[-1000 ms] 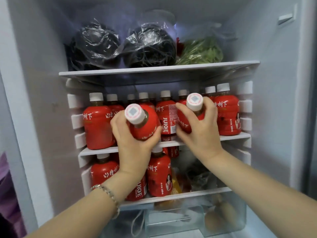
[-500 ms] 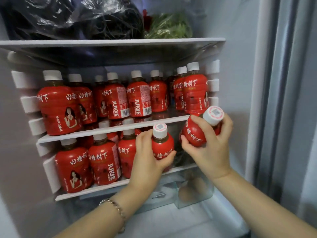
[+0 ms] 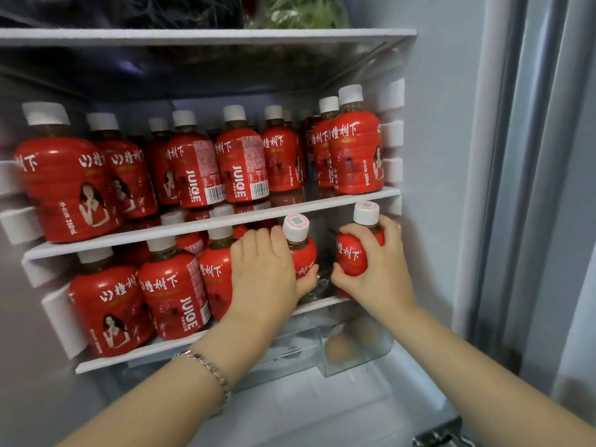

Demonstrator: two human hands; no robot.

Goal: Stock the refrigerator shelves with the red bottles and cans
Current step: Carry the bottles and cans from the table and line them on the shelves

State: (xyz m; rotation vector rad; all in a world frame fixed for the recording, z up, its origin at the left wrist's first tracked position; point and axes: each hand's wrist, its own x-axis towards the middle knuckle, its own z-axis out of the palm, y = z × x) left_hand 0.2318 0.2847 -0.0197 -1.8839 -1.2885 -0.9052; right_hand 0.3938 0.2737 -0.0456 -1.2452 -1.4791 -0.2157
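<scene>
Both hands had brought their bottles down from the middle shelf [image 3: 180,228] and in over the right end of the lower shelf [image 3: 135,353]. The left hand [image 3: 262,275] wrapped the left bottle [image 3: 303,253], fingers pressed together across its shoulder, thumb against its lower side; the right hand [image 3: 377,275] gripped the right bottle [image 3: 351,256] close to the shelf's right edge, fingers curled round its far side, thumb low in front. Whether their bases touched the shelf could not be told. Full and rigid, with slick shrink labels, they probably handled as fairly heavy, best held round the wide body rather than the neck
</scene>
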